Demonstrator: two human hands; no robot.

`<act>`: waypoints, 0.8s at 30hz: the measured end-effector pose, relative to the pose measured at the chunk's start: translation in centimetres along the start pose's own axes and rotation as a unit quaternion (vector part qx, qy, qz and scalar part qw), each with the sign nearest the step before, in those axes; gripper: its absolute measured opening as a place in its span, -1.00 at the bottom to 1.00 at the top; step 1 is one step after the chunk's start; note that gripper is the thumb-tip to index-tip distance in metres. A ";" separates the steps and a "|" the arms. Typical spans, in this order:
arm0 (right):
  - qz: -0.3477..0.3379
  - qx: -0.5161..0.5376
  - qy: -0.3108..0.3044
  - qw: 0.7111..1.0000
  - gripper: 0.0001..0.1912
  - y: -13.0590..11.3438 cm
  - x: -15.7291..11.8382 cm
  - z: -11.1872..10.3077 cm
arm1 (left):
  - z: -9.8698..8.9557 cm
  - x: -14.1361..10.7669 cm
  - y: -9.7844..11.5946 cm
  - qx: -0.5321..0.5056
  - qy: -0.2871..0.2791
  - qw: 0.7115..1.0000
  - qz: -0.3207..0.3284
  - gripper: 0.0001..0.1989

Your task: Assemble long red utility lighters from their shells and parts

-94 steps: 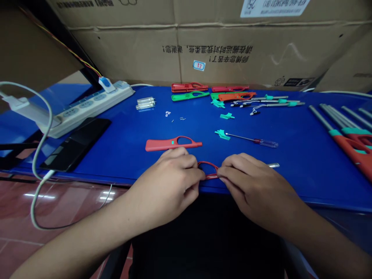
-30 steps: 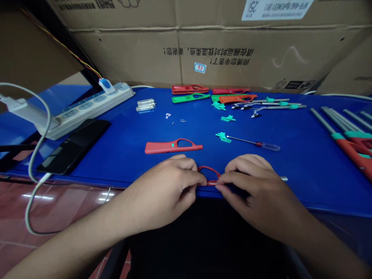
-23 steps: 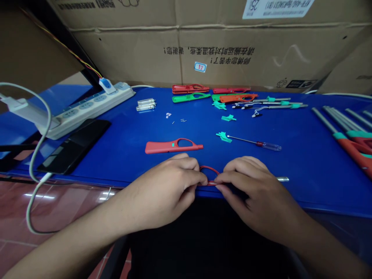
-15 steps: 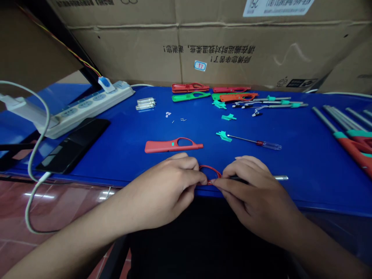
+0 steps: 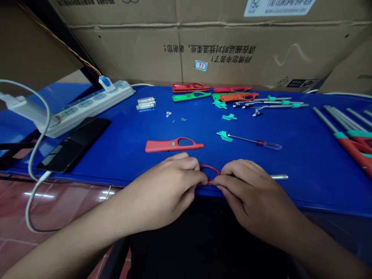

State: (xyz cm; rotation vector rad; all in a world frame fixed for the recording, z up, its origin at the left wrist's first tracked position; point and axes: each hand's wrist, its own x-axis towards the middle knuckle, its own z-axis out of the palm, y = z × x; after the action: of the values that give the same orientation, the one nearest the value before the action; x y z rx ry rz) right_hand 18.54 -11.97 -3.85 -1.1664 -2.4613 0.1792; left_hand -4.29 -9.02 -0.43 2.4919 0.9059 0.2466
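Observation:
Both hands meet at the front edge of the blue table over a red plastic lighter shell (image 5: 209,167), whose curved loop shows between them. My left hand (image 5: 177,186) pinches the shell's left part, and its fingers hide most of it. My right hand (image 5: 247,188) grips the shell's right side with thumb and forefinger. A metal tube (image 5: 279,176) sticks out to the right from beneath the right hand. Beyond the hands lies another red lighter shell (image 5: 159,145) with a small green piece in it.
A screwdriver (image 5: 270,145) lies near green trigger parts (image 5: 224,135). Coloured shells (image 5: 190,88) and clear cylinders (image 5: 145,103) sit at the back. Lighters with rods (image 5: 356,135) are at right; a phone (image 5: 77,143) and power strip (image 5: 95,101) at left.
My right hand has shifted very slightly, its knuckles a little lower, with less of the metal tube showing between its fingers. My left hand keeps its pinch.

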 end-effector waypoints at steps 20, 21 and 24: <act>0.005 0.022 -0.006 1.000 -0.74 0.1 0.0 -0.1 | 3.9 -4.9 -0.3 0.075 0.243 0.967 -0.028 -0.84; 0.004 0.027 -0.004 1.000 -0.75 0.1 0.0 0.0 | 3.7 -4.9 -0.3 0.063 0.247 0.967 -0.027 -0.83; 0.007 0.039 0.000 0.999 -0.76 0.1 0.0 0.1 | 2.8 -4.6 -0.4 0.048 0.247 0.967 -0.033 -0.81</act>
State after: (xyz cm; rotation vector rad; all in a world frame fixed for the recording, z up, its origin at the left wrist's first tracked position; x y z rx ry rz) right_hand 18.62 -11.92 -3.97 -1.1506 -2.4246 0.2759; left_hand -7.17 -12.75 -3.06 2.5251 1.2141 0.8470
